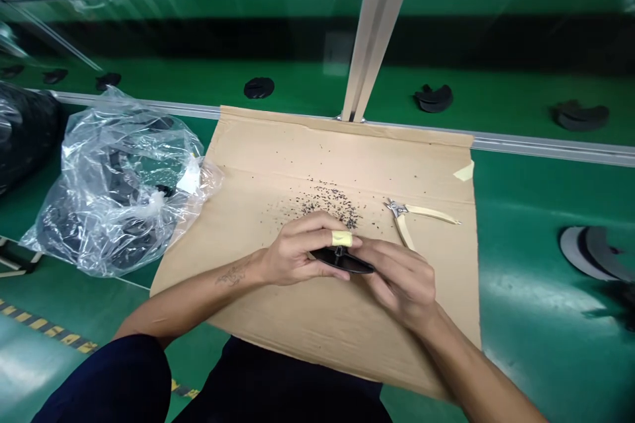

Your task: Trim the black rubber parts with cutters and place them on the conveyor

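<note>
Both hands meet over the cardboard sheet [278, 317] around a thin, dark, curved plastic part [347, 262]. My left hand [302, 248] grips its left side, with yellow tape [342, 238] wrapped on one finger. From the other side my right hand [399, 274] closes on the part's right end, and its fingertips are partly hidden. A small dark stub stands up on the part between the hands. Just beyond them lies a scatter of tiny black plastic bits [330, 201]. Cutting nippers [404, 215] with pale yellow handles rest on the cardboard, apart from my right hand.
A clear plastic bag [124, 192] with dark parts inside sits at the left. Behind the cardboard runs a metal rail with an upright post [380, 33]. Dark curved parts [433, 98] lie beyond it, and a grey and black part [598, 252] is at the right.
</note>
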`<move>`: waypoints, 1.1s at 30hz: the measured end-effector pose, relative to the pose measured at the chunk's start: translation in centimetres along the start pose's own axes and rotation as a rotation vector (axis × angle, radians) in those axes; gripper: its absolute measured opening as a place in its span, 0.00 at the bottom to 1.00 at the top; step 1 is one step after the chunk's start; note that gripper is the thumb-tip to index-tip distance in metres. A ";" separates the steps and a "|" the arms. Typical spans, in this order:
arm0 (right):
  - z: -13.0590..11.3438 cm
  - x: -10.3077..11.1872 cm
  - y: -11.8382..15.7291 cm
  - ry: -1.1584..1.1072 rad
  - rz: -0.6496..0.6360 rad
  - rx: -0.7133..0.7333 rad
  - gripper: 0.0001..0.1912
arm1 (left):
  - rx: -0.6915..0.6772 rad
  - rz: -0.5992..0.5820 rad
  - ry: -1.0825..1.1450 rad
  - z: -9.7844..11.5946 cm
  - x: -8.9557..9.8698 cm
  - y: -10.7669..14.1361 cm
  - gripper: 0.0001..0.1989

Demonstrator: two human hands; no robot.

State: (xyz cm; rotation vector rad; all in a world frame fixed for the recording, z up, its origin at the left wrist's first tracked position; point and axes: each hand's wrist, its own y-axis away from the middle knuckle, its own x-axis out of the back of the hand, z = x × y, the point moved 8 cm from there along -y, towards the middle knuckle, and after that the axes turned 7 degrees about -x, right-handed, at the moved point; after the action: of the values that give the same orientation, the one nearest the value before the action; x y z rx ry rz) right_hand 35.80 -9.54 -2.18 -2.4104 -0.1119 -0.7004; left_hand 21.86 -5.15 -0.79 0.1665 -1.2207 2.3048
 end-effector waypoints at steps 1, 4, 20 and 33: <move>0.0 0.0 0.0 0.003 0.003 0.001 0.13 | -0.013 -0.005 -0.005 0.1 0.0 0.0 0.19; -0.1 0.0 -0.1 0.001 0.005 0.005 0.13 | -0.012 0.009 -0.008 0.0 0.0 0.0 0.16; 0.3 -0.3 -0.2 -0.051 -0.076 -0.028 0.22 | 0.036 0.062 0.022 -0.2 0.2 0.2 0.10; 0.0 -0.2 -0.5 -0.045 -0.085 0.004 0.14 | 0.012 0.032 0.002 0.1 -0.1 0.1 0.10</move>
State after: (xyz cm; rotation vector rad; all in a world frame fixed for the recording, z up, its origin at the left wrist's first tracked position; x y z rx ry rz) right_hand 35.50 -9.14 -2.05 -2.4301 -0.2353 -0.6829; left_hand 21.86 -5.36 -0.83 0.1502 -1.2170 2.3398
